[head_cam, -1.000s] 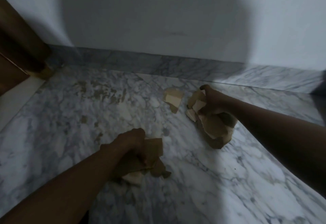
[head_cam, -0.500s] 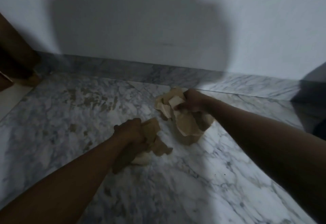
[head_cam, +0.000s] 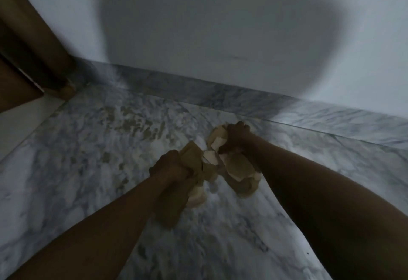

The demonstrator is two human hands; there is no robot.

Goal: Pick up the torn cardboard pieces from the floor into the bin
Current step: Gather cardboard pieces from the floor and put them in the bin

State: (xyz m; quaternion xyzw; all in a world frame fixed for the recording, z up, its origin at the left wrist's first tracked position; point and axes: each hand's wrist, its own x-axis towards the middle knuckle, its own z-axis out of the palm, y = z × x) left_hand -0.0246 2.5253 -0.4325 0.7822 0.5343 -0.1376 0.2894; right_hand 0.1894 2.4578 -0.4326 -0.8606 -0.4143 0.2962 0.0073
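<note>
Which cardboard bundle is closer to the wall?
The right bundle, in the right hand; the left bundle, in the left hand, is nearer the camera.

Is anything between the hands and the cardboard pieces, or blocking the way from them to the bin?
Nothing separates them: the left hand grips one cardboard bunch and the right hand grips a second cardboard bunch, over the marble floor. The bin is out of view, so the way to it cannot be judged.
</note>
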